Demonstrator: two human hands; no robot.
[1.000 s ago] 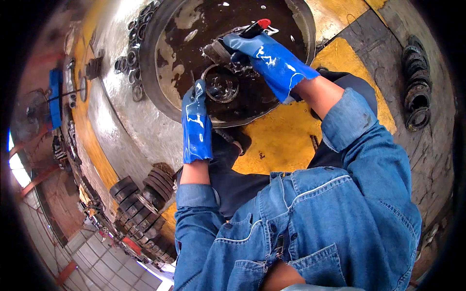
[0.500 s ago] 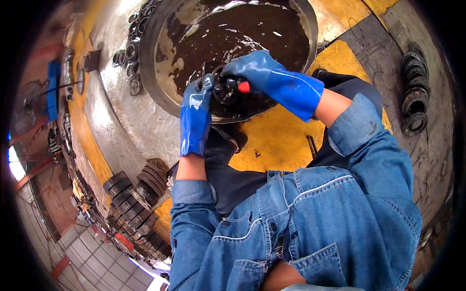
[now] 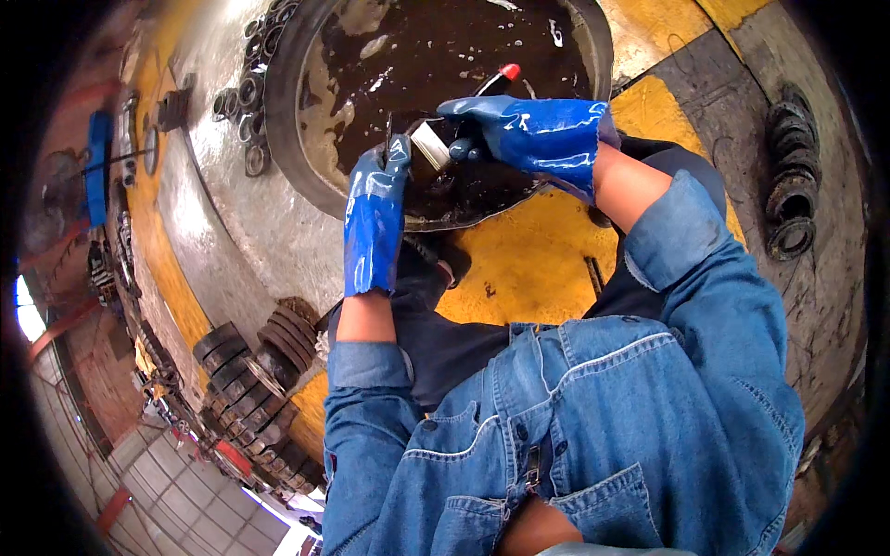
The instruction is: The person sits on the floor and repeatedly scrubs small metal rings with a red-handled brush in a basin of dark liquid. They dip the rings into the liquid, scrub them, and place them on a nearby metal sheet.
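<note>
My right hand (image 3: 519,134), in a blue rubber glove, is closed around a paintbrush. The brush's black handle with a red tip (image 3: 509,70) sticks out beyond the glove, and its pale metal band (image 3: 431,145) faces my left hand. My left hand (image 3: 378,181), gloved the same way, is closed at the left, fingers curled on a dark, oily part whose shape is mostly lost against the liquid. Both hands are over the near side of a big round metal basin (image 3: 286,139) holding dark brown liquid (image 3: 436,56). The bristles are hard to make out.
Several dark metal rings (image 3: 250,97) lie left of the basin. A row of black rings (image 3: 793,176) rests on the floor at far right. Stacked dark discs (image 3: 236,371) stand at lower left. Yellow and grey floor (image 3: 519,269) shows between my legs.
The paintbrush has turned: its red tip was near the hands' underside and now points up and away, with the metal band showing. My right hand has shifted and rolled; my left has barely moved.
</note>
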